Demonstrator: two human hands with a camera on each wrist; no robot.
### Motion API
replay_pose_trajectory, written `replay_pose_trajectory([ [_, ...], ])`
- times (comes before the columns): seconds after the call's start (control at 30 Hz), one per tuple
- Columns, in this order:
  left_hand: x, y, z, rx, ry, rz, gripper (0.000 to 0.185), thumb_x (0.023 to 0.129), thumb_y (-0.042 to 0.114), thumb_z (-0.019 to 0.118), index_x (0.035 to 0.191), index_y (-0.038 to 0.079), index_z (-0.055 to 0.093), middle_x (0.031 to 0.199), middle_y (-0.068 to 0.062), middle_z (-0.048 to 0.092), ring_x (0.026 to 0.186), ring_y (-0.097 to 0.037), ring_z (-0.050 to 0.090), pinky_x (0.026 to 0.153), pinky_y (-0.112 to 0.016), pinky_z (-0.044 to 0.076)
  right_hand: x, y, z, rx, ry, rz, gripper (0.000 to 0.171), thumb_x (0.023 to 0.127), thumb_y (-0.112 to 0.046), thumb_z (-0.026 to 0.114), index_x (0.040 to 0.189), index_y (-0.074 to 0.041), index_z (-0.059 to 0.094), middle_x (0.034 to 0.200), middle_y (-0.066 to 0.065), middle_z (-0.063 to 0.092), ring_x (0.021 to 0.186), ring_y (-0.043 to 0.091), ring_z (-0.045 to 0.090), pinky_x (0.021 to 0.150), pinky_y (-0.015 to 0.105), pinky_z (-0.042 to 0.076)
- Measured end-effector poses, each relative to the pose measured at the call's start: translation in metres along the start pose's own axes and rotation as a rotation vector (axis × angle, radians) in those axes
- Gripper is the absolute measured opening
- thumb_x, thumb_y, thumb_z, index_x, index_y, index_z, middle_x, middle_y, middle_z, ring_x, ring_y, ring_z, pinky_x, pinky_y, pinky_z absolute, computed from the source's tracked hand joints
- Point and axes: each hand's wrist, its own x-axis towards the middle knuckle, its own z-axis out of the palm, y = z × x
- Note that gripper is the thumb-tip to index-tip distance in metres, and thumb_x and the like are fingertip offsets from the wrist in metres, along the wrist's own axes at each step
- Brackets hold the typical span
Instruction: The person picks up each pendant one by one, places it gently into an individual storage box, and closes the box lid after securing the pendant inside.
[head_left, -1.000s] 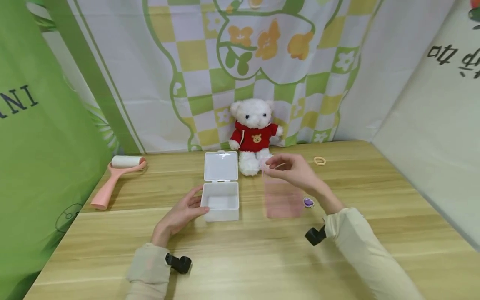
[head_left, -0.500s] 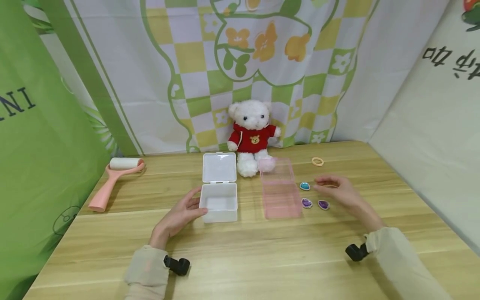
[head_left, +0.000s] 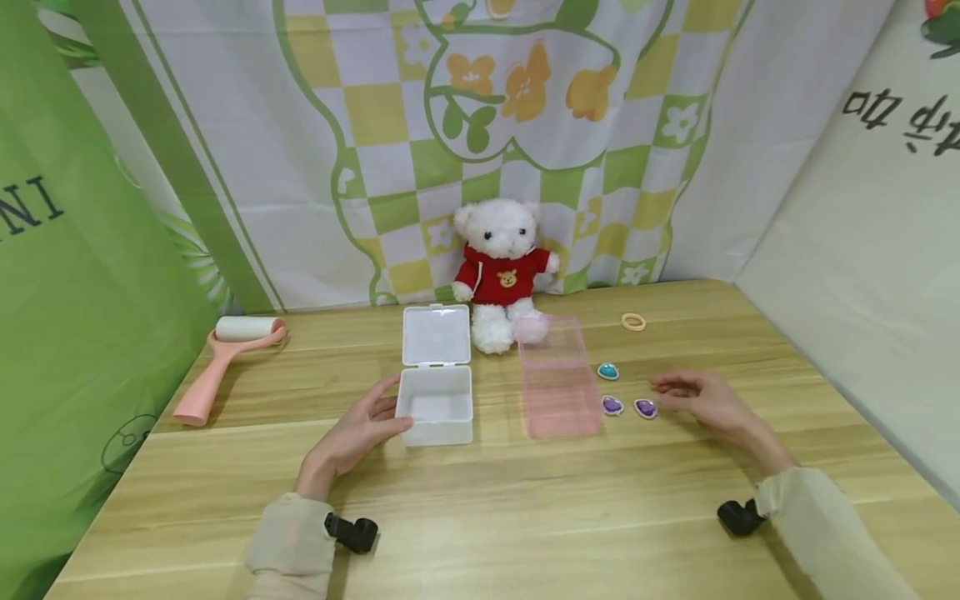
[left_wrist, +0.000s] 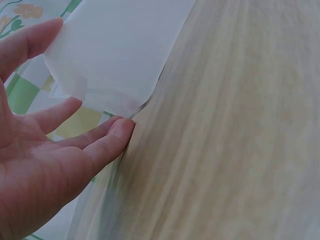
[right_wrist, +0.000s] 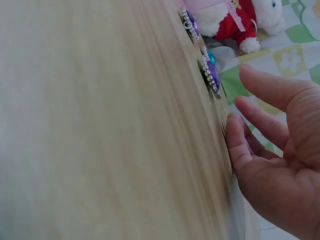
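One purple gem (head_left: pixel 646 408) toward the surface's (head_left: pixel 510 525) right edge seems light, slick — pinch its rim; your right grip (head_left: pixel 708 406) is loose, your left grip (head_left: pixel 358 432) holds the white box (head_left: pixel 441 432).

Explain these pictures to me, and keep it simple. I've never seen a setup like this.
There is no robot here, just a person's two bare hands. One picture looks down from the person's head; the other two come from the small black cameras on the wrists.

On the wooden table are an open white box, an open pink box, one blue gem, two purple gems, a pale ring, a pink-handled roller and a teddy bear in red.

The left hand touches the white box's side; the right hand, beside a purple gem, holds nothing.
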Motion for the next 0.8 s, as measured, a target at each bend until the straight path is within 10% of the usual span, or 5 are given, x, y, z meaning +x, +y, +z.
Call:
replay_pose_trajectory([
  [0.8, 0.0, -0.001, -0.002, 0.011, -0.016, 0.016, 0.076, 0.084, 0.013, 0.063, 0.143, 0.016, 0.016, 0.139, -0.025, 0.028, 0.127, -0.036, 0.029, 0.099, -0.042, 0.034, 0.003, -0.011, 0.011, -0.46, 0.015, -0.141, 0.03, 0.066, -0.031, 0.079, 0.087, -0.013, 0.067, 0.08, -0.001, 0.06, 0.075, 0.015, 0.053, 0.063, 0.023, 0.045],
])
